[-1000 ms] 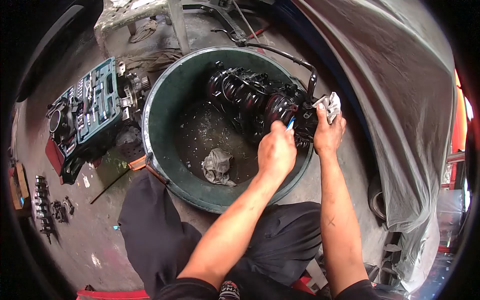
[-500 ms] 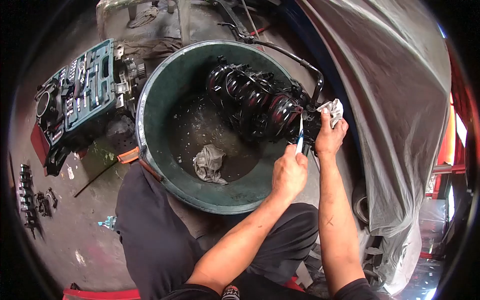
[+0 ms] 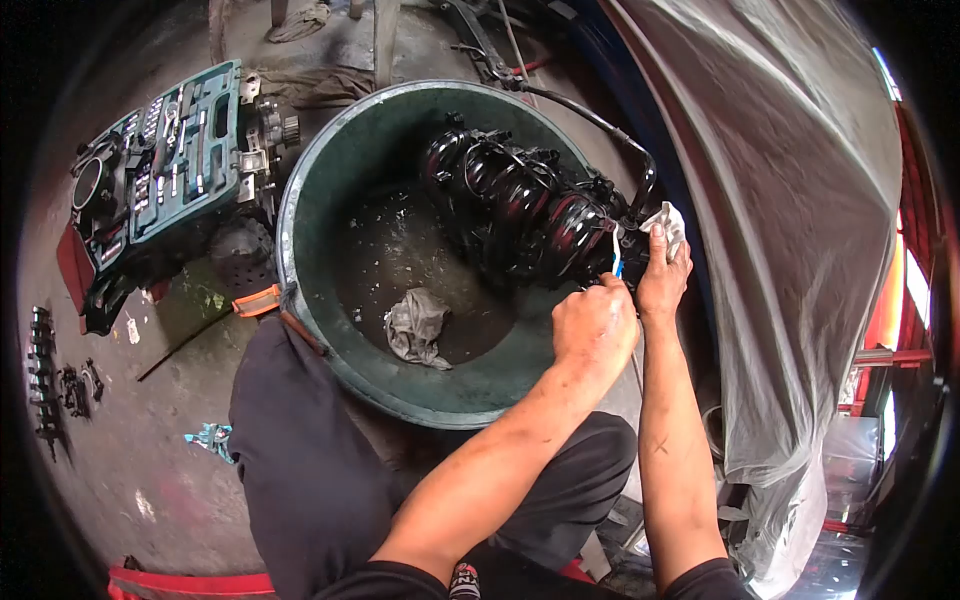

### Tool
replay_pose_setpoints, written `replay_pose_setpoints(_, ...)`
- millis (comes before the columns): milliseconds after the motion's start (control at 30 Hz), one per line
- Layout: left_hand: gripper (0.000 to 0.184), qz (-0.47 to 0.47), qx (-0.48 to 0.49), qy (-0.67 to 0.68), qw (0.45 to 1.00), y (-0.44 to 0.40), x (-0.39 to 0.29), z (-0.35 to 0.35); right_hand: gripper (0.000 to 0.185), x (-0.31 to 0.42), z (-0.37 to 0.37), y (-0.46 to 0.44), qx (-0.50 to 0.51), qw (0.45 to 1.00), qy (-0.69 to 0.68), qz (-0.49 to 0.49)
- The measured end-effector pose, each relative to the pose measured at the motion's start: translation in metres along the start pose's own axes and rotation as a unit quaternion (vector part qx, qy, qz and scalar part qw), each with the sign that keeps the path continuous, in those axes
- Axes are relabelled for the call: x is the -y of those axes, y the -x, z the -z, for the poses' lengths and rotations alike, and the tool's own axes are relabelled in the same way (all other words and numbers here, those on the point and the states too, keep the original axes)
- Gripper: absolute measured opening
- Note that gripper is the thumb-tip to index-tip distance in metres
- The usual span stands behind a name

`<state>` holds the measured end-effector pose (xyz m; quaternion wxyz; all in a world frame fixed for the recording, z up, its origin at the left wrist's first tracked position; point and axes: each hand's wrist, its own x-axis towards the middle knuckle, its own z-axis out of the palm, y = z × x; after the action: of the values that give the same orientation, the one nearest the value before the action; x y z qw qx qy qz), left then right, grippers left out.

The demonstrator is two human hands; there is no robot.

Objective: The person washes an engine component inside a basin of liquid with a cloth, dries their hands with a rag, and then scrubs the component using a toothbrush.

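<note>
A glossy black engine intake manifold [image 3: 515, 210] with curved runners lies tilted in the green tub [image 3: 330, 160], its near end over the right rim. My left hand [image 3: 597, 322] is closed around a slim white-and-blue toothbrush [image 3: 617, 262], whose tip meets the manifold's near end. Most of its handle is hidden in my fist. At that same end, my right hand [image 3: 662, 275] grips a crumpled whitish rag [image 3: 664, 226] against the manifold; its fingers are partly hidden behind the part.
Dark liquid and a wet grey cloth [image 3: 418, 328] are in the tub. To the left are an open socket set [image 3: 185, 150], a crankshaft-like part [image 3: 41, 375] and an orange-handled tool [image 3: 257, 301]. A grey cover [image 3: 770, 200] hangs close on the right.
My left hand has moved slightly up and right with the toothbrush, its back now turned more upward. My right hand keeps its hold at the manifold's end. The view has shifted slightly.
</note>
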<state>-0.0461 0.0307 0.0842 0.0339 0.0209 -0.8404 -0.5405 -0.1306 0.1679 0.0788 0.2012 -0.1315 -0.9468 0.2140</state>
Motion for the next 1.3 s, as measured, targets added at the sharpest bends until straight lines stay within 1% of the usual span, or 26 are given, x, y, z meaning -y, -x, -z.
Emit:
replay_pose_setpoints(67,0.021,-0.03,-0.012,-0.037,0.999,0.008,-0.006,0.005,0.07,-0.001,-0.001,-0.002,0.008,1.0,0.001,0.002)
replay_pose_setpoints(167,0.02,-0.005,-0.012,-0.064,0.998,0.006,-0.001,-0.002,0.069,-0.003,0.001,0.003,0.004,1.0,0.003,0.016)
replay_pose_setpoints(200,0.02,-0.01,-0.002,-0.076,0.997,-0.002,0.011,-0.004,0.068,-0.003,0.0,0.002,0.0,1.0,0.004,0.017)
replay_pose_setpoints(267,0.017,-0.026,-0.006,-0.064,0.998,-0.002,0.024,0.004,0.066,0.0,-0.002,-0.003,0.003,1.0,-0.002,0.028)
replay_pose_setpoints(300,0.016,-0.035,-0.012,-0.062,0.997,0.003,0.019,0.014,0.065,0.003,-0.003,-0.007,0.006,0.999,-0.008,0.033)
replay_pose_setpoints(400,0.015,-0.065,-0.071,-0.021,0.995,0.011,0.001,0.028,0.065,0.0,0.002,-0.002,0.009,1.0,-0.003,0.027)
replay_pose_setpoints(500,0.016,-0.067,-0.042,-0.051,0.996,-0.026,0.004,0.012,0.066,-0.001,0.0,0.0,0.003,1.0,-0.002,0.017)
replay_pose_setpoints(533,0.019,-0.047,-0.017,-0.066,0.997,-0.038,0.006,0.009,0.065,-0.004,-0.002,0.002,-0.005,1.0,0.003,0.022)
replay_pose_setpoints(633,0.021,-0.049,-0.001,-0.048,0.998,-0.025,0.003,0.014,0.062,-0.004,0.002,0.006,0.008,0.999,-0.003,0.044)
replay_pose_setpoints(667,0.023,-0.031,0.04,-0.065,0.997,-0.016,0.005,0.015,0.06,-0.002,0.003,0.009,0.008,0.998,-0.009,0.057)
replay_pose_setpoints(700,0.023,-0.025,0.041,-0.085,0.995,-0.009,0.01,0.019,0.058,0.001,0.004,0.014,0.003,0.997,-0.02,0.079)
replay_pose_setpoints(767,0.023,-0.025,0.011,-0.118,0.993,-0.003,0.015,0.018,0.057,0.003,0.007,0.02,0.011,0.995,-0.01,0.101)
replay_pose_setpoints(800,0.025,-0.043,0.003,-0.117,0.992,-0.003,0.012,0.028,0.06,0.0,0.008,0.017,0.024,0.991,-0.015,0.128)
replay_pose_setpoints(833,0.025,-0.042,0.001,-0.126,0.991,-0.004,0.009,0.035,0.061,-0.002,0.009,0.014,0.033,0.988,-0.011,0.149)
replay_pose_setpoints(900,0.022,-0.065,-0.076,-0.101,0.99,0.0,0.006,0.046,0.06,0.008,0.01,0.014,0.059,0.99,-0.012,0.129)
replay_pose_setpoints(1000,0.021,-0.041,-0.086,-0.115,0.989,0.013,-0.006,0.059,0.059,0.02,0.006,0.013,0.058,0.991,0.011,0.121)
replay_pose_setpoints(1100,0.022,-0.06,-0.105,-0.114,0.986,0.028,-0.013,0.062,0.058,0.028,-0.001,0.006,0.044,0.993,0.02,0.107)
replay_pose_setpoints(1133,0.021,-0.097,-0.142,-0.105,0.98,0.027,-0.007,0.053,0.058,0.033,0.001,0.005,0.042,0.994,0.01,0.097)
replay_pose_setpoints(1233,0.017,-0.165,-0.08,-0.12,0.976,0.002,0.014,0.033,0.059,0.027,0.001,0.003,0.043,0.997,0.0,0.068)
replay_pose_setpoints(1267,0.013,-0.168,-0.085,-0.103,0.977,-0.001,0.022,0.029,0.06,0.018,0.001,-0.003,0.041,0.997,0.001,0.062)
replay_pose_setpoints(1300,0.012,-0.162,-0.07,-0.102,0.979,-0.003,0.021,0.032,0.061,0.015,0.002,-0.009,0.04,0.998,-0.001,0.058)
